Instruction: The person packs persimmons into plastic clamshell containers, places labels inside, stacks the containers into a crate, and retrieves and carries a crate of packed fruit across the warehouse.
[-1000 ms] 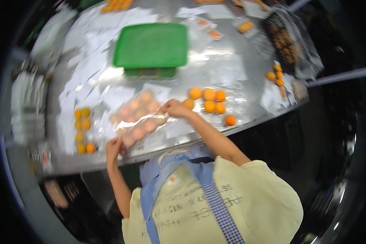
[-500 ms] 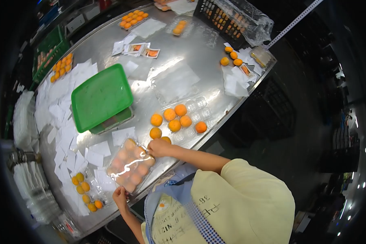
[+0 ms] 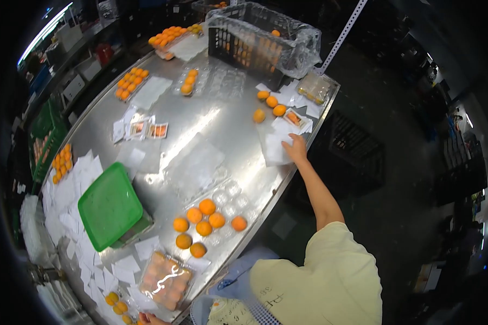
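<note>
The right hand (image 3: 295,147), fingers parted and nothing visibly gripped, has left the wrapped fruit pack (image 3: 166,280) for the white sheets (image 3: 276,147) at the right edge. The left hand (image 3: 151,319) is cut off by the pack's near end; its grip I cannot tell. The pack lies near left, full of fruit. An open clear tray (image 3: 232,205) holds oranges; the far black crate (image 3: 244,47), plastic-lined, holds more.

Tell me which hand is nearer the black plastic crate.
Right. The right hand is at white sheets near the crate; the left hand is far off, beside the wrapped fruit tray.
</note>
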Demonstrator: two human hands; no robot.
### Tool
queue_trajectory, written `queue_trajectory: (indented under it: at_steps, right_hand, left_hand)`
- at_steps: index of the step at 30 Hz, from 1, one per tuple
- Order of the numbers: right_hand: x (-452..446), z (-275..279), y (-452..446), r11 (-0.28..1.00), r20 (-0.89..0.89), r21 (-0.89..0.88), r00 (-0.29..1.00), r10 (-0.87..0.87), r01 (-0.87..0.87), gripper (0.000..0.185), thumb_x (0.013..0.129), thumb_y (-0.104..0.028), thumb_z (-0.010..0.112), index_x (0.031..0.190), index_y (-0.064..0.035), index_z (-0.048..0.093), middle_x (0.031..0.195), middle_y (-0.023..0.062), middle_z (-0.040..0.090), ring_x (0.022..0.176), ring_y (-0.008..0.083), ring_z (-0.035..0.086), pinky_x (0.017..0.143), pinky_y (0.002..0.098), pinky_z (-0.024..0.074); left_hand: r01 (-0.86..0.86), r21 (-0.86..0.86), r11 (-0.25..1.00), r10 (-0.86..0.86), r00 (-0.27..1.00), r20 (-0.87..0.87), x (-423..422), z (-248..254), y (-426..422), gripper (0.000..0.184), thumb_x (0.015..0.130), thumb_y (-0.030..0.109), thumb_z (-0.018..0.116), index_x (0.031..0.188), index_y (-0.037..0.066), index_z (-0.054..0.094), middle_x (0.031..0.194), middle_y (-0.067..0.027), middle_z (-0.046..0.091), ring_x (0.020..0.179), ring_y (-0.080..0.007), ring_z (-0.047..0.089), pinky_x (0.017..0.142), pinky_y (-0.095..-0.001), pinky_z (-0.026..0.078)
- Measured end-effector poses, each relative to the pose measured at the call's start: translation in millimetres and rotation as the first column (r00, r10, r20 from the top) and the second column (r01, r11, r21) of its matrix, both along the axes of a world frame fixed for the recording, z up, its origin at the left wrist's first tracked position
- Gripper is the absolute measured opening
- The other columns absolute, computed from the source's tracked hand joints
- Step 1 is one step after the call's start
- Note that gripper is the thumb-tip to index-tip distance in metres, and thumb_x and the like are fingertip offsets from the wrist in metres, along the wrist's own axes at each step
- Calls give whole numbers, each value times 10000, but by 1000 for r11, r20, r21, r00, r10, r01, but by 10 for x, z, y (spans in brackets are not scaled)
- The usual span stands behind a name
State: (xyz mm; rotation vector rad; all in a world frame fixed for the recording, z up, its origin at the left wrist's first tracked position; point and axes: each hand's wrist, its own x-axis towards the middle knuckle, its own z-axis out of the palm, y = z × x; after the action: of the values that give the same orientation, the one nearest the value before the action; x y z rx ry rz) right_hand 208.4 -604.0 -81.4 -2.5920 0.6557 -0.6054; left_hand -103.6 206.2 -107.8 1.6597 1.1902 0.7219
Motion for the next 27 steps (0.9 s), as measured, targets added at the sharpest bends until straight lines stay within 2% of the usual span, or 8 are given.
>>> queue_trajectory:
  at_steps: [1,5,8,12,17,20,23,27]
  right_hand:
    - [37,29,-212,997,-45,4,996,-71,71,492,712,-288,718,1107,-34,571,1049,171,557,1010,319,520,877,383,424]
    - [228,132,-775,978,-215,-15,955,-206,208,591,703,-339,719,1187,-62,526,1188,144,499,1129,313,445,948,380,383]
    - [402,-57,-1022,974,-293,-82,929,-227,212,666,700,-391,707,1250,-91,481,1255,127,464,1176,299,408,988,380,351]
    - [587,147,-1020,962,-460,-48,849,-261,269,766,675,-437,703,1311,-121,417,1282,95,447,1206,294,379,1004,409,316]
    - [622,287,-1131,950,-483,15,834,-266,312,794,489,-481,796,1143,-107,546,1174,115,508,1156,297,430,964,431,338]
    - [592,328,-1129,951,-500,21,827,-256,308,821,484,-479,805,1145,-73,536,1174,138,501,1134,298,458,931,416,386]
    - [539,262,-1209,956,-459,131,871,-176,262,828,476,-457,822,1128,-35,535,1159,162,501,1108,304,487,889,393,435]
    - [467,399,-1068,948,-447,153,876,-184,277,874,474,-406,840,1169,-13,483,1182,186,477,1106,316,491,884,384,451]
  left_hand:
    - [0,160,987,-9,999,53,93,180,-275,324,753,62,638,1046,-68,590,1007,-209,583,851,-299,571,713,-399,535]
    - [62,197,978,-61,998,-10,342,394,-775,318,752,61,637,1039,-68,593,1003,-208,584,852,-299,572,710,-401,535]
    - [108,181,978,-100,994,-50,423,445,-985,314,750,61,637,1035,-67,595,1000,-208,585,852,-299,573,708,-401,535]
    - [132,156,979,-121,990,-78,496,422,-1127,309,749,60,637,1028,-66,598,995,-207,587,852,-298,573,705,-402,534]
    - [150,142,978,-136,985,-105,523,408,-1174,303,747,60,636,1020,-65,601,989,-206,589,852,-298,574,702,-404,534]
    - [155,136,979,-140,984,-113,496,384,-1142,299,745,59,636,1015,-65,604,986,-206,590,852,-297,575,700,-405,533]
    - [154,144,978,-139,985,-106,471,389,-1091,295,744,59,636,1010,-64,606,983,-205,591,852,-297,575,697,-405,533]
    - [139,130,982,-133,989,-58,406,366,-1012,290,742,58,636,1004,-64,609,978,-204,593,852,-297,576,695,-406,533]
